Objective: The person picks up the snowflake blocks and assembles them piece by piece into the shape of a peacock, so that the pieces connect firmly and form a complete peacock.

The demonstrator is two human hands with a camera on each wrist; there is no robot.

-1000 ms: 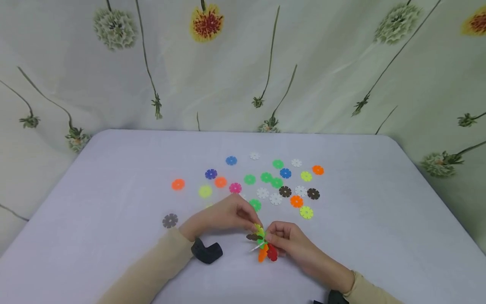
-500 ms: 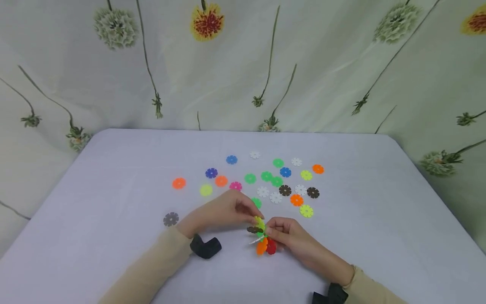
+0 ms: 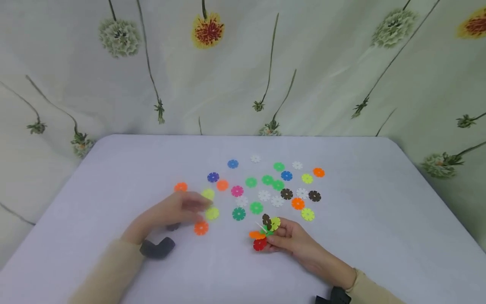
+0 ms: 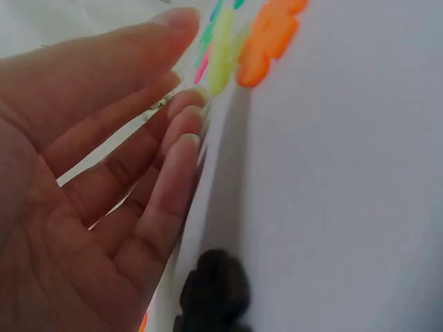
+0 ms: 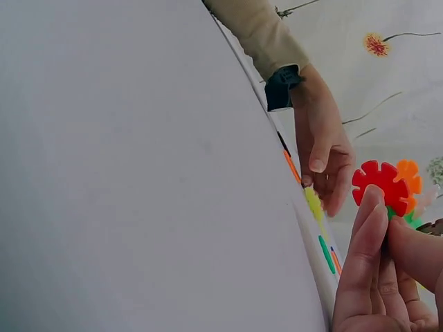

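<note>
In the head view, my right hand (image 3: 294,240) pinches a joined cluster of notched plastic snowflake discs between thumb and fingers. Its red disc (image 3: 260,244), orange disc (image 3: 257,235), yellow disc (image 3: 274,223) and brown disc (image 3: 267,221) stick out around a green middle, along with a white one seen edge-on. From the right wrist, the red disc (image 5: 377,185) shows in front. My left hand (image 3: 174,211) is over the left of the loose discs, fingers relaxed and holding nothing. Nearest to it lie a yellow disc (image 3: 212,213) and an orange disc (image 3: 201,228). A dark disc (image 3: 173,226) is partly hidden beneath it.
Many more loose discs are spread over the white table (image 3: 379,236), among them a dark green disc (image 3: 238,213), a pink disc (image 3: 237,191) and a blue disc (image 3: 233,164). Behind the table hangs a flowered cloth (image 3: 322,63). A black strap (image 3: 157,248) is on the left wrist.
My left hand has let go of the disc cluster and moved left over the table. The cluster has turned in my right hand. Discs once hidden by the left arm now show.
</note>
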